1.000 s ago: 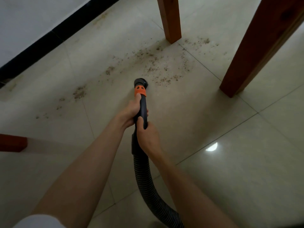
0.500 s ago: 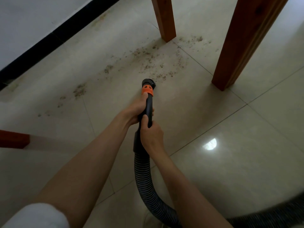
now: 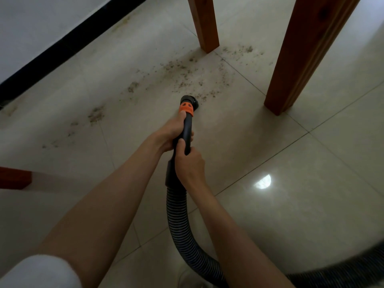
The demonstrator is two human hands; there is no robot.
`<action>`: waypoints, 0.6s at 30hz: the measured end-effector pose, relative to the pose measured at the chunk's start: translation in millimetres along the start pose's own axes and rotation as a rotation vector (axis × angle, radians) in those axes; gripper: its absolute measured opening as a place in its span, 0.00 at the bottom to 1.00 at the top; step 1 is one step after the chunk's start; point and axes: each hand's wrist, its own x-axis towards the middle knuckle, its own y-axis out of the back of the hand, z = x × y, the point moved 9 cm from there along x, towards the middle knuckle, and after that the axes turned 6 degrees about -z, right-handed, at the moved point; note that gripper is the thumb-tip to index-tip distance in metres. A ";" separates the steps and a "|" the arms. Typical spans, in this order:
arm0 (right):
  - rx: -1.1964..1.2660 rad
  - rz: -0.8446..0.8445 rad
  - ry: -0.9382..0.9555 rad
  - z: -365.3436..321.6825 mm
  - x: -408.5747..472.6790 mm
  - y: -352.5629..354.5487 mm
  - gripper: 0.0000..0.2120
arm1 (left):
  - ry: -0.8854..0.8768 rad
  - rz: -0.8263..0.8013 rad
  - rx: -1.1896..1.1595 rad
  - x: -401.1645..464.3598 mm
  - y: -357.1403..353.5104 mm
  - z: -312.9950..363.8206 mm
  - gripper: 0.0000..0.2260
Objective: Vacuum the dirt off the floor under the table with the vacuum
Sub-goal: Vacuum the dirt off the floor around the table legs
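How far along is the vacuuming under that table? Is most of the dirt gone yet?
Barely begun. Done: nothing clearly; the floor near the person looks clean. In hand: the left hand and right hand grip the vacuum wand, its nozzle at the near edge of the main dirt patch. Left: that patch, specks by the far table leg, and clumps toward the wall.

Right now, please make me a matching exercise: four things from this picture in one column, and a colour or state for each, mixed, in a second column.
1. collar
2. hose
3. table leg
4. dirt

A. brown wood, standing on the tiles
B. black and ribbed
C. orange
D. scattered on the floor

Pairs: 1-C, 2-B, 3-A, 4-D
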 end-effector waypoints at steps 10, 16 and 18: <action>0.010 -0.053 -0.019 -8.0 19.1 2.2 0.20 | -0.016 0.023 -0.036 14.0 6.9 12.2 0.22; -0.035 -0.077 -0.017 -13.1 34.8 1.0 0.20 | -0.015 0.044 -0.055 21.7 12.6 19.6 0.22; -0.047 -0.081 -0.023 -14.1 41.4 0.1 0.21 | -0.013 0.049 -0.061 24.8 14.3 22.6 0.22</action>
